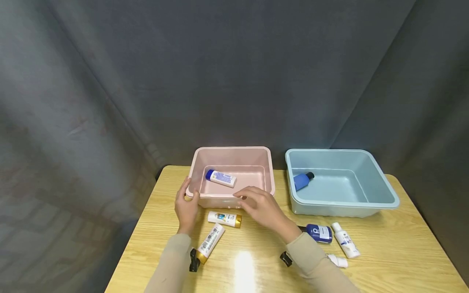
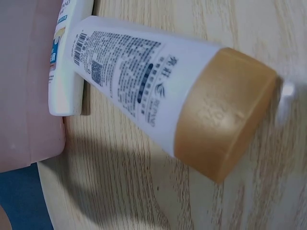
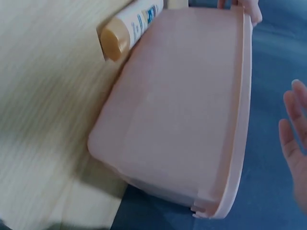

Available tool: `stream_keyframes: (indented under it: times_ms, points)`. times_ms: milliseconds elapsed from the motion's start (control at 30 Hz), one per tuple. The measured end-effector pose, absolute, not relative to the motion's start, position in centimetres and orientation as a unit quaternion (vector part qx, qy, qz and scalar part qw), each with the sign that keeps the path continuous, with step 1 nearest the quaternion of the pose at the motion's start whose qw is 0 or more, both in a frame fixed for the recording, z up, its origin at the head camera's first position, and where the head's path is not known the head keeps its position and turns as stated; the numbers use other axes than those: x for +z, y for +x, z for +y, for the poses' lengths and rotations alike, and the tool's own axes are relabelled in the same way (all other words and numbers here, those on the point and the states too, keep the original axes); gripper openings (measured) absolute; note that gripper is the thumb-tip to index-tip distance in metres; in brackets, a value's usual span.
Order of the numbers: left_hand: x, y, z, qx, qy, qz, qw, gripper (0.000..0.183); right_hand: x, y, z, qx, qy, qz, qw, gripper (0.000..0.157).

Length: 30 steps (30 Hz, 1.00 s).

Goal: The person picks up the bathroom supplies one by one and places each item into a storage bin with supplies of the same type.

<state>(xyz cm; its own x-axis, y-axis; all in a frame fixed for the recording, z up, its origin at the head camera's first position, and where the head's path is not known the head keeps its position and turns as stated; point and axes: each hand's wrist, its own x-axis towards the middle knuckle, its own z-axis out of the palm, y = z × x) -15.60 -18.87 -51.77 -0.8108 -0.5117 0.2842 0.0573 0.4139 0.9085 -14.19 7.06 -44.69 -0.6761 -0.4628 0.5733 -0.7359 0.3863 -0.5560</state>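
My left hand grips the front left corner of a pink plastic bin, thumb at the front and fingers along the left rim. Above the bin's front rim, my right hand holds nothing; its loosely extended fingers stand apart from the rim in the right wrist view. Inside the bin lies a white bottle with a blue cap. A white tube with a gold cap lies along the bin's front. Beside my left wrist rests another gold-capped white tube, printed with small text.
A light blue bin stands to the right with a blue bottle inside. Before it lie a dark blue bottle, a white bottle and a white item partly behind my right sleeve. Dark curtains hang behind the wooden table.
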Motion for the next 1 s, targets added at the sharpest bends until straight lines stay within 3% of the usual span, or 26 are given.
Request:
stream_keyframes:
  times_ms: [233,700,1000]
  points:
    - [-51.3,-15.9,-19.1,-0.52,0.136,-0.796,0.278,0.047,-45.8,-13.2,5.5,0.456,0.402,-0.776,0.169,0.026]
    - [-51.5,-15.4,-18.6,-0.517,0.142,-0.802,0.265,0.045,-49.6,-10.9,3.2,0.467,0.342,-0.81,0.098,0.026]
    - [-51.5,-15.5,-18.9,-0.505,0.14,-0.806,0.276,0.045,-51.2,-11.0,1.8,0.465,0.356,-0.804,0.1,0.025]
